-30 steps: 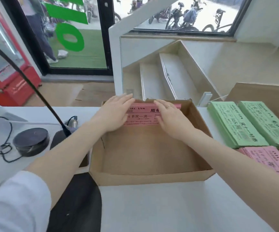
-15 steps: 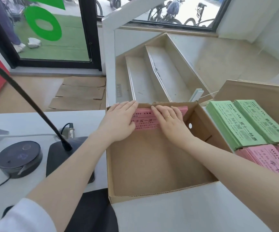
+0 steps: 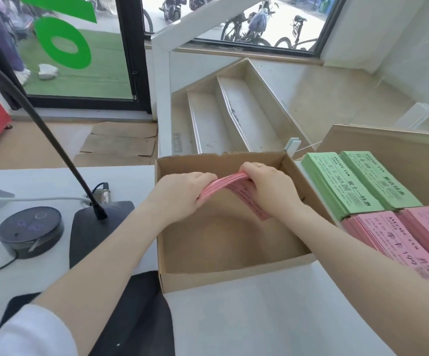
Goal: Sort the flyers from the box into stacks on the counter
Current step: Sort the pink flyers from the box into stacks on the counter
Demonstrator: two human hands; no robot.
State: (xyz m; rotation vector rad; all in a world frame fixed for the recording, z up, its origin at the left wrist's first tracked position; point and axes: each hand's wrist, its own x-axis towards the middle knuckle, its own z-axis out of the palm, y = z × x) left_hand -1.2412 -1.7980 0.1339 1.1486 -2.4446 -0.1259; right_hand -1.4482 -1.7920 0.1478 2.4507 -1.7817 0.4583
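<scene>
1. two hands meet inside the open brown cardboard box (image 3: 234, 278) on the white counter (image 3: 259, 317); the left hand (image 3: 180, 195) curls its fingers round the near-left end of a bundle of pink paper flyers (image 3: 236, 187), and the right hand (image 3: 270, 187), a ring on one finger, grips the other end from above.
2. the bundle is bowed upward between the hands and raised off the box floor, near the far wall; one printed flyer end pokes out below the right wrist.
3. nothing else shows in the box besides that bundle; its bare brown floor is visible.
4. right of the box, two stacks of green paper flyers (image 3: 357, 186) lie side by side, touching, and just nearer the camera lie two stacks of pink paper flyers (image 3: 401, 242).
5. a second brown cardboard piece (image 3: 401, 142) rises behind those stacks.
6. left of the box stand a black gooseneck microphone base (image 3: 95, 224) and a round dark puck-shaped device (image 3: 29, 231) with cables.
</scene>
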